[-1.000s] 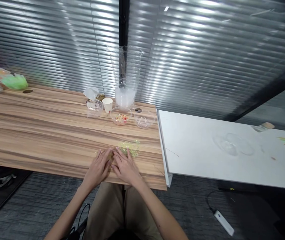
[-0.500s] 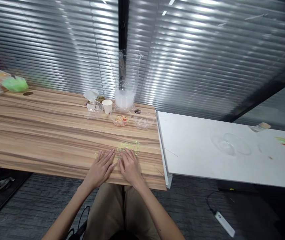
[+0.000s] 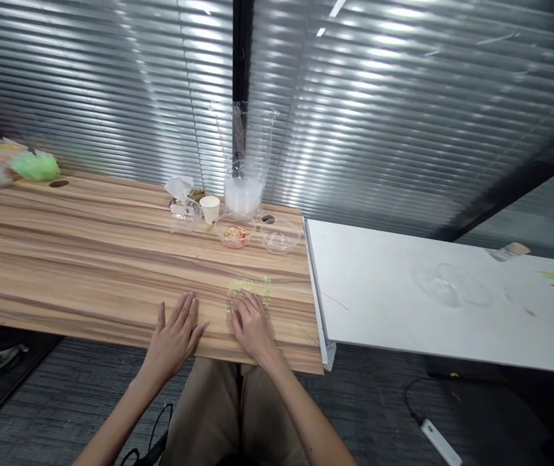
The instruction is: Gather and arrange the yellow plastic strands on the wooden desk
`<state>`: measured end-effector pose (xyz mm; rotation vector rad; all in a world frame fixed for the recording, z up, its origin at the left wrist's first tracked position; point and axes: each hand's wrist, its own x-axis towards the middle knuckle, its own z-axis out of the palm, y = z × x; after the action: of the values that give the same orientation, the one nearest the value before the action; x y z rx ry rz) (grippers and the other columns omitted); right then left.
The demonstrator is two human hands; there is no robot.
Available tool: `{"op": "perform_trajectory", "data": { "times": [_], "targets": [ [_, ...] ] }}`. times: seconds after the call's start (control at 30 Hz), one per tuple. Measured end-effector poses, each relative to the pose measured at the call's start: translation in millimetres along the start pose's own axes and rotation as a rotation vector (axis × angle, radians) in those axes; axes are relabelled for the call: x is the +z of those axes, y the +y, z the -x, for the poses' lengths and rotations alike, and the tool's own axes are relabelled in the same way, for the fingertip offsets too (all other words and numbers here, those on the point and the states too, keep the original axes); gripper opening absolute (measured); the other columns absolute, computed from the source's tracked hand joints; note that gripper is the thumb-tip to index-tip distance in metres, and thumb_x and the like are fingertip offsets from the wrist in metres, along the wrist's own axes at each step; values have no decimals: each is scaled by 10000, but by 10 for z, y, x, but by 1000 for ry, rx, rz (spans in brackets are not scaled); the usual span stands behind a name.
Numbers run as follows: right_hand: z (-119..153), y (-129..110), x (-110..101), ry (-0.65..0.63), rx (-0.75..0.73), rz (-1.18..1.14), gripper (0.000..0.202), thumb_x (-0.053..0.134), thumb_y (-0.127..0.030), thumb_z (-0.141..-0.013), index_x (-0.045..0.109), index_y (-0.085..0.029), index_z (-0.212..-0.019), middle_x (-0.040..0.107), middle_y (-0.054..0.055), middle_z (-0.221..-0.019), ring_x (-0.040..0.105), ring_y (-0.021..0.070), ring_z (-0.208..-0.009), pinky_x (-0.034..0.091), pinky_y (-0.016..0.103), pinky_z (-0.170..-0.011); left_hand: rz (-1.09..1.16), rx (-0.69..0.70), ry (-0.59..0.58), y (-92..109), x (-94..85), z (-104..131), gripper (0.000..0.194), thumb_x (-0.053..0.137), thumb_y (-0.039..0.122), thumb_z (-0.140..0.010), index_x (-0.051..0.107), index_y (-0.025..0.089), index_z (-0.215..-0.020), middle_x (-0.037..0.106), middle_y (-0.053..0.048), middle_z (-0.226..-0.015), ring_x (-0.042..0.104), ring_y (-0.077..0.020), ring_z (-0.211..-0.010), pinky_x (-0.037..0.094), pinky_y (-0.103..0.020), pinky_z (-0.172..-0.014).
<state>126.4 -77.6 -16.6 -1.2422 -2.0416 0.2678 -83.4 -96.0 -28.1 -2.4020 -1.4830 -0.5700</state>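
Note:
A loose patch of small yellow-green pieces [image 3: 252, 285] is spread on the wooden table [image 3: 112, 272] near its right end. My right hand [image 3: 252, 323] rests at the near edge of that patch, palm down, with its fingers slightly bent and apart. Left of it, my left hand [image 3: 173, 336] lies flat on the wood, thumb out to the side and nothing held. Behind the patch stand a clear bowl with red and yellow bits [image 3: 235, 236] and another clear bowl [image 3: 279, 237] with nothing coloured in it.
A paper cup [image 3: 210, 209], a clear container with white tissue [image 3: 184, 214] and a tall plastic bag of clear bowls [image 3: 244, 194] stand at the back. Bright bags [image 3: 35, 166] lie far left. The white table [image 3: 378, 272] on the right holds clear lids [image 3: 452, 285].
My left hand has slid left along the wood, away from the pieces and my right hand. My right hand has stayed almost in place.

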Motion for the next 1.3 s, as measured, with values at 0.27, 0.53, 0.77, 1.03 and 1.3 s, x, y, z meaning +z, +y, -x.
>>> {"op": "perform_trajectory", "data": {
  "times": [0.27,0.53,0.77,1.03,1.3],
  "targets": [
    [2,8,25,8,6,-30,301,446,-152,-898,620,-159,-1143,666,98,-1144,498,221,-1234,346,452,-1100,31,-45,9,-27,73,47,603,260,434,-987,181,147,-1512,433,-205,-1433,416,-325,-1324,100,-589,-1125],
    [8,15,28,14,2,-54,302,431,-163,-905,627,-164,-1135,673,96,-1116,508,224,-1214,367,446,-1083,82,-207,60,-135,93,182,617,286,433,-977,140,157,-1510,400,-215,-1455,345,-344,-1365,201,-608,-1094],
    [13,37,45,17,-15,-42,291,438,-176,-906,636,-173,-1119,677,94,-1106,520,220,-1199,388,436,-1068,140,-256,23,-337,261,238,575,264,481,-965,321,139,-1423,444,-248,-1408,383,-366,-1336,286,-619,-1042],
    [9,30,32,3,-21,-64,278,437,-167,-906,642,-159,-1094,686,90,-1085,534,221,-1177,405,413,-1060,122,-276,-68,-524,340,60,724,212,582,-947,326,43,-1418,417,-283,-1416,344,-367,-1359,285,-574,-1068],
    [3,10,2,-4,-20,-62,254,450,-159,-903,650,-162,-1059,683,89,-1071,541,221,-1160,424,398,-1046,300,-200,-183,-559,79,53,830,426,631,-877,155,159,-1504,337,-173,-1505,310,-310,-1388,304,-470,-1098]
  ]
}}
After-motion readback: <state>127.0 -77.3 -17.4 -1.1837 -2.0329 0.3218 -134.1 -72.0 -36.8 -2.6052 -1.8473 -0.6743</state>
